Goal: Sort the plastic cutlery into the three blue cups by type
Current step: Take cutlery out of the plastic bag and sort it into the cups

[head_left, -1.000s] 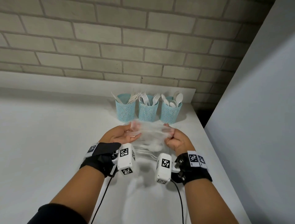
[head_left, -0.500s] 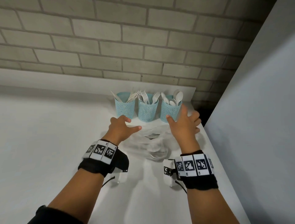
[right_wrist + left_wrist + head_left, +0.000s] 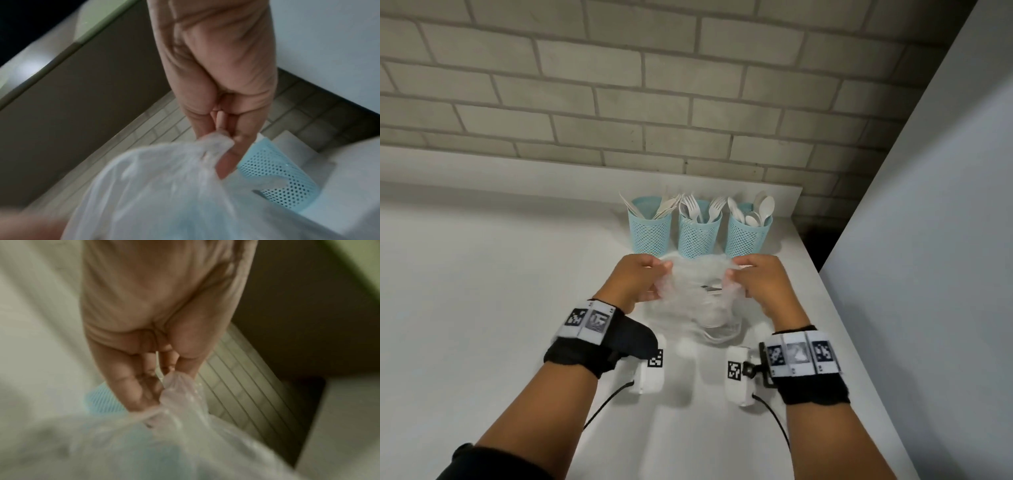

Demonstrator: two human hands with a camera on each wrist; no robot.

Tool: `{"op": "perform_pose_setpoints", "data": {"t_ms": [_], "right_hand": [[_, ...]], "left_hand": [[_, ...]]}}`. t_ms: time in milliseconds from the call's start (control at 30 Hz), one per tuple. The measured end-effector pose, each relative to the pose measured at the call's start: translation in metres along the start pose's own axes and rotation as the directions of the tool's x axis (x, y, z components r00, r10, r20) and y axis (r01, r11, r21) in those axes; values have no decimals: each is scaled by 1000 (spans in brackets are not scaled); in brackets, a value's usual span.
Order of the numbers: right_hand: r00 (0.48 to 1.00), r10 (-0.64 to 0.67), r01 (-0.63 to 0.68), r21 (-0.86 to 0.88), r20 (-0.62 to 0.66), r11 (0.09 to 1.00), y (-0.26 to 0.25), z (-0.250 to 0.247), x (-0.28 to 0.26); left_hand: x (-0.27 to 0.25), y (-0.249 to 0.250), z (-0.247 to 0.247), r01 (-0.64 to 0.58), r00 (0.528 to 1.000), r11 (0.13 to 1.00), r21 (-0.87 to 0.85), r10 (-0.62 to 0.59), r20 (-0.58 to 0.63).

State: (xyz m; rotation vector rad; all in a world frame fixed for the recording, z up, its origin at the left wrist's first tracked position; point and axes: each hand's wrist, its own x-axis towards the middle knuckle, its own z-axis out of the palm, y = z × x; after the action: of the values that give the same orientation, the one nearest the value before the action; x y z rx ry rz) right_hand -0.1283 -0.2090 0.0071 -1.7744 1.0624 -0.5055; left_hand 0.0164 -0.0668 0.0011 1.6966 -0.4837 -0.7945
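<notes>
The left hand (image 3: 635, 281) and the right hand (image 3: 763, 284) both pinch the top edge of a clear plastic bag (image 3: 698, 291), one at each side, with fingers and thumb curled onto the film. The two hands are apart, and the bag's mouth is stretched between them. In the left wrist view the left fingertips (image 3: 144, 386) bunch a fold of the thin film; in the right wrist view the right fingertips (image 3: 222, 129) do the same with the other side. The bag hangs from the hands down to the white bench (image 3: 482, 308), where its lower part sags in a crumpled heap. Some white plastic cutlery (image 3: 717, 334) shows through the film at the bottom of the bag, too blurred to tell by type.

Just beyond the hands, three blue mesh cups stand in a row on the bench, close beside each other. The left cup (image 3: 650, 229) holds white knives, the middle cup (image 3: 699, 236) holds white forks, and the right cup (image 3: 747, 236) holds white spoons; all stand upright with their working ends up.

Each wrist carries a black strap with a white marker band and a small white camera block underneath. Behind the cups runs a pale brick wall (image 3: 619, 85), and a grey panel (image 3: 928, 240) closes the bench on the right.
</notes>
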Motion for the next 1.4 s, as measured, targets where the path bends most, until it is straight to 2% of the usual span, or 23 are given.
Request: {"op": "perform_pose_setpoints", "data": {"t_ms": [33,100,200,267,333,400,433,500,533,600,633,667,700,733,767,833,900,1000,1067,1167,1233,1300,1400], "right_hand": [[998,54,-60,185,37,981,2,-6,2],[978,143,-200,489,153,849,6,-16,3],[927,244,-375,668,286,643,13,-16,3],[897,312,-434,754,312,494,17,-8,5],[870,373,-440,847,321,298,20,-3,7],[841,407,-431,896,356,107,23,-3,10],[846,400,-425,899,354,103,24,-2,10],[876,354,-415,886,328,205,22,-3,7],[878,340,-422,879,336,220,21,-4,5],[879,356,-428,855,318,292,15,-8,4],[902,360,-395,791,238,468,15,-9,8],[933,337,-336,642,126,689,14,-11,10],[963,270,-245,432,2,868,15,-11,12],[982,153,-127,216,-112,968,14,-10,12],[987,30,-25,34,-158,999,12,-9,10],[984,-129,103,-193,-126,976,7,-4,6],[992,-127,114,-347,-13,931,5,6,1],[991,-136,123,-485,9,866,9,27,-6],[986,-166,130,-483,-32,866,14,32,-6],[990,-104,78,-247,-95,966,21,19,4],[993,62,-49,132,-100,990,27,4,11],[981,191,-186,503,41,844,34,-5,14],[943,272,-318,767,193,557,38,-10,13]], "left_hand": [[2,-3,-3,66,998,983,-172,-61,33],[6,-6,-8,177,984,886,-429,-158,80],[8,-8,-8,313,947,648,-694,-266,178],[7,-9,-5,382,919,566,-731,-318,234],[12,-13,-5,403,909,557,-726,-338,246],[17,-20,-6,430,898,502,-751,-326,296],[18,-22,-7,438,893,478,-761,-328,308],[22,-25,-7,445,889,452,-773,-326,321],[21,-24,-7,432,894,440,-787,-327,308],[20,-22,-10,360,923,568,-740,-334,193],[20,-20,-11,312,942,694,-649,-312,119],[18,-16,-12,262,961,818,-512,-270,61],[17,-14,-12,208,974,918,-337,-225,-10],[15,-13,-11,152,982,979,-136,-166,-95],[13,-12,-9,97,983,993,63,-86,-162],[10,-8,-4,-15,979,931,364,88,-184],[8,-7,6,-140,974,842,521,211,-78],[3,-8,19,-191,966,677,711,257,15],[5,-14,21,-149,974,669,729,226,-8],[12,-19,11,-82,985,830,552,152,-83],[14,-16,0,-4,989,971,240,39,-141],[13,-14,-7,97,988,993,-60,-104,-112],[15,-18,-13,268,961,899,-346,-275,31]]}}
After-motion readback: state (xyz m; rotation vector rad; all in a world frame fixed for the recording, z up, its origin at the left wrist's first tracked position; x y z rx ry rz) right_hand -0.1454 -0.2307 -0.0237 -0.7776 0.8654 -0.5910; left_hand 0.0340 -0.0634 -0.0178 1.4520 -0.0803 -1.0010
